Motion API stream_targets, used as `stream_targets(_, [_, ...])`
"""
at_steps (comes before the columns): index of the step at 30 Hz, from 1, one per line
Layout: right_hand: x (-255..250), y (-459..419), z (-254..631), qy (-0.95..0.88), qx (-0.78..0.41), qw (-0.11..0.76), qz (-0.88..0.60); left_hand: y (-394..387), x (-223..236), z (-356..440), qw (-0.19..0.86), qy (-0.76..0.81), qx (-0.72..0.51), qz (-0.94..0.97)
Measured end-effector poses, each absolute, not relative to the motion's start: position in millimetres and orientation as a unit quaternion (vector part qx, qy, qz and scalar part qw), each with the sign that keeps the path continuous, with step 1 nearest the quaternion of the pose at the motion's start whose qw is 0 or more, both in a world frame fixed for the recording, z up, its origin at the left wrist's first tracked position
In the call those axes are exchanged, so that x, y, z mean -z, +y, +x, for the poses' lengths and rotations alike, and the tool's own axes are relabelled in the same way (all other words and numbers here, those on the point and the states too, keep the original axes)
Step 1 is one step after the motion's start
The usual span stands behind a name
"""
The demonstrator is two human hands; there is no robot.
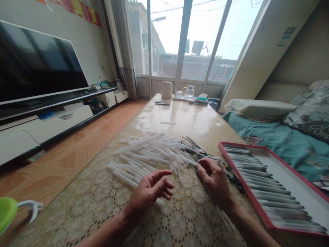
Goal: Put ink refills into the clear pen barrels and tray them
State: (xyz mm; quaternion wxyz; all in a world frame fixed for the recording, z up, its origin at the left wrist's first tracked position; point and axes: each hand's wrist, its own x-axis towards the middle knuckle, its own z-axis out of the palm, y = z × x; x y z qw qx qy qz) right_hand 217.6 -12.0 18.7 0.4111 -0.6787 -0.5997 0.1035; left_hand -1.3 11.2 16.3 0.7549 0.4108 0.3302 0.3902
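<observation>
A heap of clear plastic pen barrels point(151, 152) lies in the middle of the lace-covered table point(102, 202). Beside it to the right lies a bundle of thin dark refills point(194, 148). My left hand point(153, 190) hovers palm up over the near edge of the barrels, fingers loosely curled and apart, holding nothing. My right hand point(214, 178) is closed in a pinch on one clear barrel, whose tip points left toward the heap. The hand rests among the dark refills.
A red-rimmed tray point(259, 212) with rows of assembled pens sits at the right. A white kettle point(166, 90), a glass jar point(189, 92) and small items stand at the table's far end. A TV point(38, 63) is on the left, bedding point(282, 137) on the right, a green object point(6, 212) at the near left.
</observation>
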Motion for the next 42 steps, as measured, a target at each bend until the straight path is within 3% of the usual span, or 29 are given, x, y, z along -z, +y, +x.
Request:
stream_targets(4, [-24, -29, 198, -0.653, -0.212, 0.405, -0.603, 4, -14, 3, 0.819, 0.291, -0.363, 0.336])
stream_targets(9, [-29, -33, 188, -0.713, -0.219, 0.367, -0.556, 8, -12, 1, 0.816, 0.299, -0.397, 0.294])
stream_targets(16, [-23, -26, 223, -0.649, 0.031, 0.185, -0.737, 15, -11, -7, 0.788, 0.322, -0.448, 0.273])
stream_targets(22, [-12, -28, 220, -0.646, 0.118, 0.086, -0.750, 13, -16, -6, 0.775, 0.342, -0.456, 0.271])
stream_targets(36, [-14, -34, 216, -0.648, 0.126, 0.049, -0.749, 14, -23, -5, 0.758, 0.372, -0.470, 0.257])
stream_targets(42, [-4, -34, 219, -0.657, 0.112, 0.080, -0.741, 15, -22, -4, 0.758, 0.367, -0.474, 0.256])
